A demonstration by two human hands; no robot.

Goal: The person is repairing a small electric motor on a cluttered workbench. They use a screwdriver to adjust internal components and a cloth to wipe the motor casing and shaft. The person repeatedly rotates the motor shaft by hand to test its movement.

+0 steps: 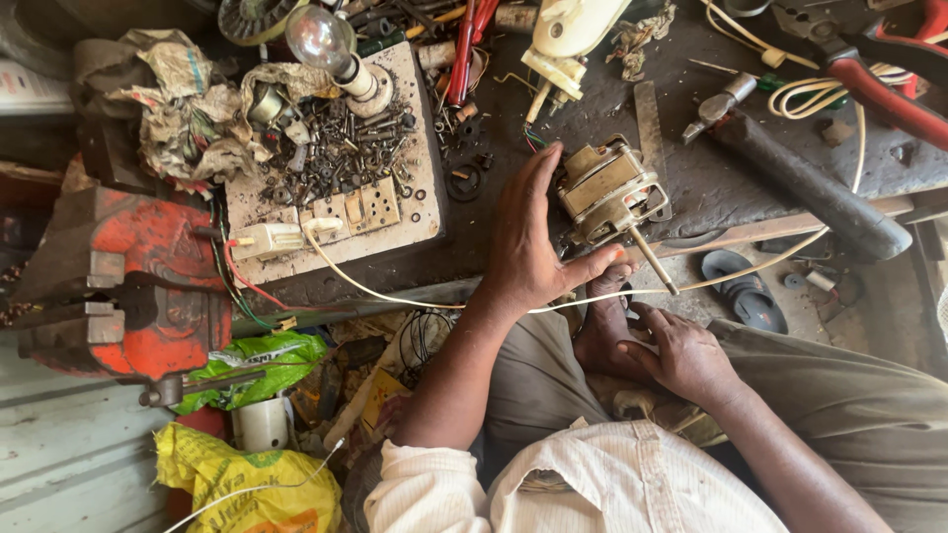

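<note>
Small electric motor (604,190) on the bench (731,178).
Metal frame, shaft pointing down-right over the bench edge; it lies tilted near that edge.

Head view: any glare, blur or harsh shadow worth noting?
Head view: daylight is even and soft; the glass bulb carries a bright highlight; the small motor and left hand are sharp; the frame edges bend slightly from the wide lens.

Dark cluttered workbench (731,188), perhaps dirt floor (849,296), daylit.
</note>
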